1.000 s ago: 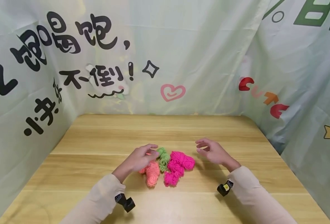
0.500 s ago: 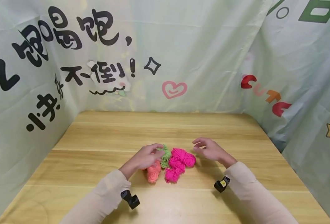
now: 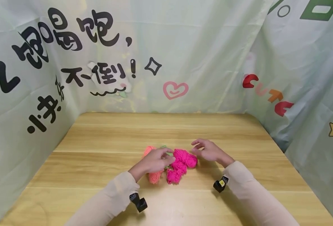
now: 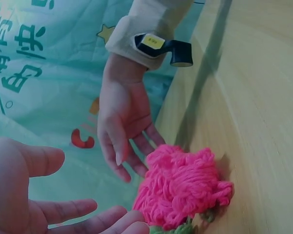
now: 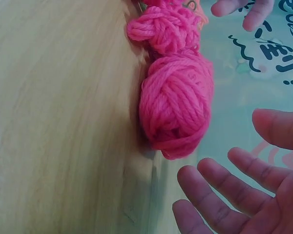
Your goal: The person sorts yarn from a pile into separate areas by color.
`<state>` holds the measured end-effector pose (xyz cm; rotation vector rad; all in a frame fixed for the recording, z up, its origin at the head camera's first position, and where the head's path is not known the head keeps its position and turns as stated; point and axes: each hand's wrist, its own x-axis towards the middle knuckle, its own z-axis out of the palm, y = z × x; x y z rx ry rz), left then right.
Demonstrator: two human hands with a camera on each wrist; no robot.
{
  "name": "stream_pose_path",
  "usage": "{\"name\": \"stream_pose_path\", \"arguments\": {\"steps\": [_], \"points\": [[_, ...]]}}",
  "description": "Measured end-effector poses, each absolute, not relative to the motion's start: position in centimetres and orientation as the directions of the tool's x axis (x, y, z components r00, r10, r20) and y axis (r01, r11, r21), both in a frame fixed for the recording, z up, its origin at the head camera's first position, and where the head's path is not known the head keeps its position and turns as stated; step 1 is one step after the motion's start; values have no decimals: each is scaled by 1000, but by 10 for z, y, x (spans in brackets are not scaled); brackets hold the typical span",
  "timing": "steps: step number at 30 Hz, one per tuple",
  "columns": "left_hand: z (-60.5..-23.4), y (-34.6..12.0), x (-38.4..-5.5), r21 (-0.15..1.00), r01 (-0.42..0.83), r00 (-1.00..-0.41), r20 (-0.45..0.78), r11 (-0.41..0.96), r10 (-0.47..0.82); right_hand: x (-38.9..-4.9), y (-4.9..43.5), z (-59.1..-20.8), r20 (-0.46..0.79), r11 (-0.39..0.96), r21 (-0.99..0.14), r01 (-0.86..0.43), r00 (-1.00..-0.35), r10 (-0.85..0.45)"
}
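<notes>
Several balls of pink yarn lie bunched at the middle of the table. Left of them is coral yarn, partly covered by my left hand. That hand hovers over the green yarn, most of which it hides in the head view, with its fingers spread toward the pink. To the right of the pile, my right hand is held beside the pink yarn, fingers loosely extended and holding nothing. In the right wrist view a pink ball sits just beyond those fingertips.
The wooden table carries the yarn. A printed cloth hangs behind it and along both sides. Each sleeve cuff bears a small black camera, the left camera and the right camera.
My left hand has moved right across the coral yarn to over the green, uncovering coral behind it. My right hand has drifted slightly left toward the pink yarn. The yarn stays in place.
</notes>
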<state>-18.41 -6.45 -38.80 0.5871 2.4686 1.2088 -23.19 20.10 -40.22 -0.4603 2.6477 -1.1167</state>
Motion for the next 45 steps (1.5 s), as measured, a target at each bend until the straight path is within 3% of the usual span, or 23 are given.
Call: {"name": "stream_pose_path", "arguments": {"steps": [12, 45], "points": [[-391, -48, -184, 687, 289, -834, -161, 667, 528, -236, 193, -407, -127, 713, -676, -186, -923, -362], [-405, -38, -178, 609, 400, -800, -132, 684, 586, -243, 170, -415, -289, 724, -686, -71, -887, -360]]}}
